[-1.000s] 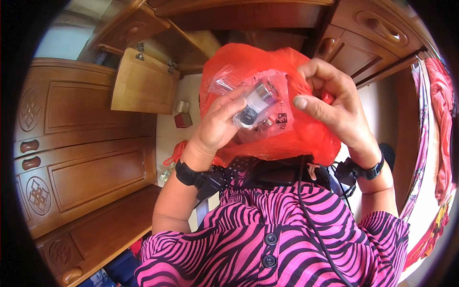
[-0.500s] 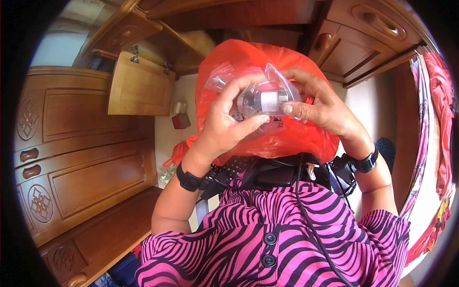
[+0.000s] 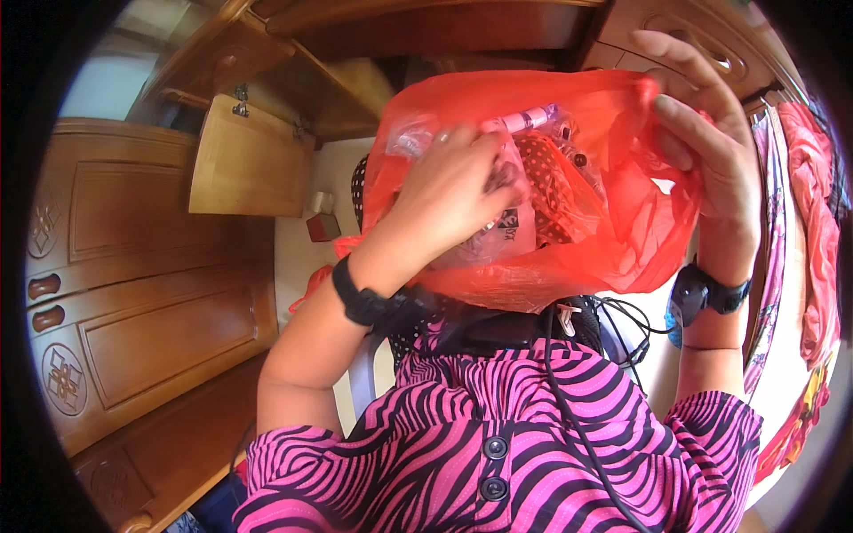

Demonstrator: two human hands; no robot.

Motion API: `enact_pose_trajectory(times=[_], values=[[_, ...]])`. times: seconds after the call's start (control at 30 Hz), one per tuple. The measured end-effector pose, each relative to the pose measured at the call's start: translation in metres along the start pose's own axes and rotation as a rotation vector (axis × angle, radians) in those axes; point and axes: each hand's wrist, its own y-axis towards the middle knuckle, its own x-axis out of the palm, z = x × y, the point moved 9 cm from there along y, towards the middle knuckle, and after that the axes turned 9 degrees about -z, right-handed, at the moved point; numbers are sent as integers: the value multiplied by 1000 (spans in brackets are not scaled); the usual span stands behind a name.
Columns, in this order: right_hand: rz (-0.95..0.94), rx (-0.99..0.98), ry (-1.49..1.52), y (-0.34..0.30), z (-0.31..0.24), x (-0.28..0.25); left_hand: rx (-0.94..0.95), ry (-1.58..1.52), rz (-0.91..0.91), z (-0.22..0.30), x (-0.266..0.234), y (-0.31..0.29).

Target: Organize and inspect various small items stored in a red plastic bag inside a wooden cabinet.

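Observation:
A red plastic bag hangs wide open in front of me. My right hand is closed on its right rim, thumb and fingers holding the film stretched outward while some fingers stick up. Reaching into the mouth, my left hand has its fingers bent round something dark that they mostly cover; motion blurs them. Beside those fingers is a clear plastic bag with dark print. Inside the red bag also lie a pale purple tube and a white-dotted cloth seen through red film.
Wooden cabinets line the left, and one cabinet door stands ajar. A small dark red box lies behind the bag's left side. Clothes hang at the right. A black cable runs down my front.
The clear plastic-wrapped container held by both hands is no longer visible between them. My right hand has moved right and pulled the bag's rim outward; my left hand has lowered into the bag.

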Motion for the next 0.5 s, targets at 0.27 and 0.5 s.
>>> enact_pose_trajectory(times=[0.27, 0.5], values=[[37, -143, 60, 3, -44, 53, 462, -242, 10, -13, 90, 98], [-88, -4, -57, 3, -14, -15, 167, 180, -442, -3, 119, 125]])
